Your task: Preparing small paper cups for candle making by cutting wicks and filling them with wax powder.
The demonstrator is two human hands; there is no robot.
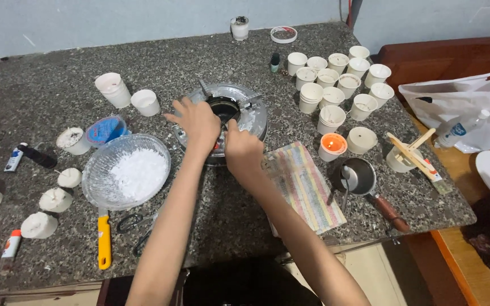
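head view: both hands touch a round, shiny metal pot [253, 113] holding white bits.

Both hands meet over a round metal basin [254, 116] at the middle of the speckled stone table [222, 215] — the left hand [198, 120] spread on its rim, the right hand [242, 150] at its near edge. A glass bowl of white flakes [127, 171] sits toward the left edge; white cups [336, 79] cluster near the far right corner.

Speckled grey counter [46, 96], pastel-striped cloth [304, 190], white flakes [140, 173], orange candle cup [332, 145].
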